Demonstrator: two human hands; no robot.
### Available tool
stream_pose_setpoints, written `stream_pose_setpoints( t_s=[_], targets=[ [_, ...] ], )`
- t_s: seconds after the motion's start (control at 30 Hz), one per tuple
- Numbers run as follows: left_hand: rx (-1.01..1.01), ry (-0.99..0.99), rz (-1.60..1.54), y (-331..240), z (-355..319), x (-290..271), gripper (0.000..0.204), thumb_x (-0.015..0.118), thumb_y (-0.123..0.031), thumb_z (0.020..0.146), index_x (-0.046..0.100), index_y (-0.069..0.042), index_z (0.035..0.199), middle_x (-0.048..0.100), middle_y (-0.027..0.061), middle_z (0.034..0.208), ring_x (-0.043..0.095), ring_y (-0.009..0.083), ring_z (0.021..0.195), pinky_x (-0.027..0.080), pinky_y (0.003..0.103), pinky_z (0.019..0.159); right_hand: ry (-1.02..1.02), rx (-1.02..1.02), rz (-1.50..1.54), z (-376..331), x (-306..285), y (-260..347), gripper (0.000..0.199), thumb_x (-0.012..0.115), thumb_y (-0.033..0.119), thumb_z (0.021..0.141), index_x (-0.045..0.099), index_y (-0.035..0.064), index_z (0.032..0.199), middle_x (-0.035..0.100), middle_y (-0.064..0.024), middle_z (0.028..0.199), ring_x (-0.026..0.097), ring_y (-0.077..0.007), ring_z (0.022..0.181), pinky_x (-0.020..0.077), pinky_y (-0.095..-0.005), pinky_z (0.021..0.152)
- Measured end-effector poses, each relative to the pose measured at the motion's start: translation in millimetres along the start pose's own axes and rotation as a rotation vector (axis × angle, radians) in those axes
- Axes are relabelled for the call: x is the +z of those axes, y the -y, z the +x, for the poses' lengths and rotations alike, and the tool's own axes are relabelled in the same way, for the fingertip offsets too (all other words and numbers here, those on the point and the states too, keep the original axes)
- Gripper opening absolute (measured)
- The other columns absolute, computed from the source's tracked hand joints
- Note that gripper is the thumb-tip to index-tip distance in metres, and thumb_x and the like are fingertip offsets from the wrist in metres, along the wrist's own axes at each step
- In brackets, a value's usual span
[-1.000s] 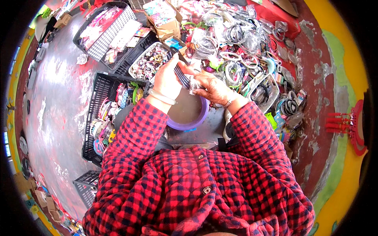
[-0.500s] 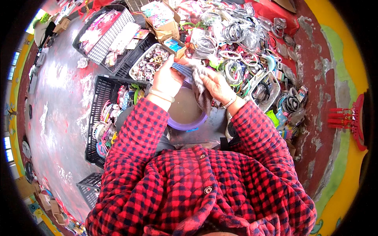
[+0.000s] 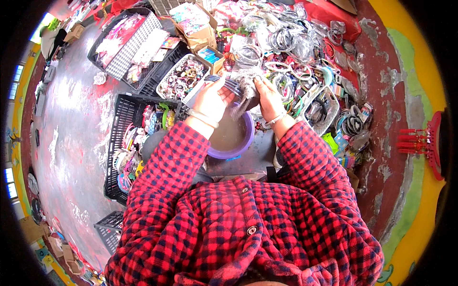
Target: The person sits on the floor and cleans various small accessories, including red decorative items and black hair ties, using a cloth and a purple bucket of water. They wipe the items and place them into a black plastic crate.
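Left hand (image 3: 210, 103) grips dark bands (image 3: 232, 86) in curled fingers, right hand (image 3: 270, 102) pinches grey cloth (image 3: 246, 93) beside them, above the purple basin (image 3: 224, 155), likely so drips land inside.

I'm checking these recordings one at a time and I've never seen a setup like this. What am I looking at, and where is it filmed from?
There is no robot here: a person works with two bare hands. The view comes from a wide fisheye camera worn on the head, looking down, so straight edges bend near the rim. The checked sleeves are the person's own.

The left hand holds a dark multi-strand band, and the right hand grips a grey cloth. Below them stands a purple basin of cloudy water.

Around it are a black crate of colourful goods to the left, a white basket of small hair accessories, and a heap of headbands and plastic-wrapped items beyond.
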State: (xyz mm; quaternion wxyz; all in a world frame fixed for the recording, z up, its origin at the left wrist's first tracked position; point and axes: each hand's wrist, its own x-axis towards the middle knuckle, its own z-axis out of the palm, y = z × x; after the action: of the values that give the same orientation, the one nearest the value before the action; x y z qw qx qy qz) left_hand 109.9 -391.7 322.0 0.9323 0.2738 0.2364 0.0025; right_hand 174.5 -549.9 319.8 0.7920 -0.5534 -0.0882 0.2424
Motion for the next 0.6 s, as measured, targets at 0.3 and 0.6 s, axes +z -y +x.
stream_pose_setpoints(
  t_s=[0.3, 0.6],
  targets=[
    [0.275, -0.033, 0.874, -6.2, -4.5, 7.2, 0.018, 0.056, -0.015, 0.084, 0.058, -0.003, 0.096, 0.058, 0.0044, 0.084, 0.057, 0.0133, 0.072, 0.049, 0.029, 0.066, 0.107, -0.286, -0.300, -0.2, 0.5, 4.2, 0.026, 0.046, 0.016, 0.091, 0.053, 0.0004, 0.111, 0.057, -0.0022, 0.099, 0.050, -0.0100, 0.090, 0.0409, -0.0229, 0.079],
    [0.168, 0.014, 0.162, -23.9, -1.4, 2.0, 0.015, 0.052, -0.015, 0.087, 0.052, -0.001, 0.094, 0.059, 0.0089, 0.081, 0.061, 0.0217, 0.074, 0.051, 0.035, 0.070, -0.278, -0.177, 0.394, 23.5, -37.4, 38.4, 0.031, 0.046, 0.023, 0.089, 0.050, 0.0025, 0.112, 0.056, -0.0068, 0.109, 0.052, -0.0185, 0.101, 0.0392, -0.0327, 0.089]
  ],
)
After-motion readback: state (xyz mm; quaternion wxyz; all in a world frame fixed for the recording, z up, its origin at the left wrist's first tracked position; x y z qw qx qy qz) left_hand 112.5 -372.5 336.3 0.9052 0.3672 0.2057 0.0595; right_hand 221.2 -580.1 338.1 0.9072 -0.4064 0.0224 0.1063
